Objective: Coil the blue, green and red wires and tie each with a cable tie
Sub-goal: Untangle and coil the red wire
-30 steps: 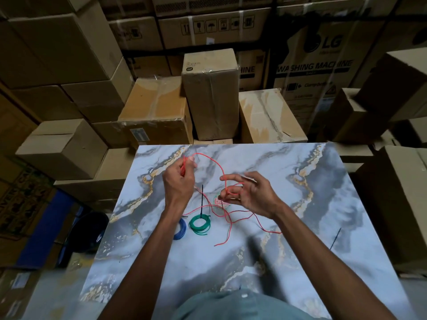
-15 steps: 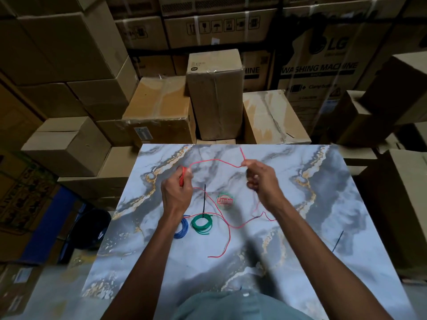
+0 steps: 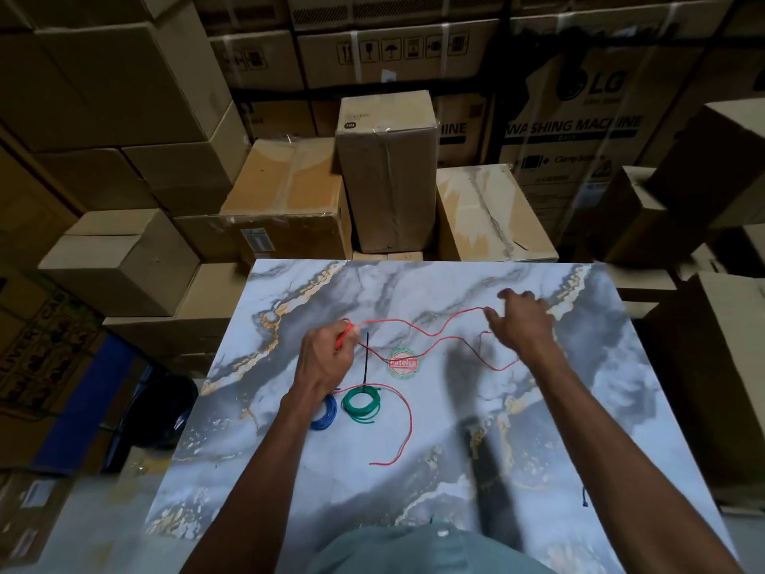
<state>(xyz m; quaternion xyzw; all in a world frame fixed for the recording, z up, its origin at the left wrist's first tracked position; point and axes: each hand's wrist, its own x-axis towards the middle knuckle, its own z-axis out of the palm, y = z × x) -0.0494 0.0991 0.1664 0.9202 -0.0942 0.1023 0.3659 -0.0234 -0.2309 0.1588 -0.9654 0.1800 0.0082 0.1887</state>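
Red thin wire (image 3: 430, 333) stretched loose between the left hand (image 3: 327, 358), which pinched one end, and the right hand (image 3: 523, 325), which pinched it further along near the far right of the marble-patterned tabletop (image 3: 414, 482). Green wire coil (image 3: 361, 401), tied with a black cable tie (image 3: 366, 358), and blue wire coil (image 3: 325, 414) lay beside the left wrist. Stacked cardboard boxes (image 3: 385, 167) crowded the far edge.
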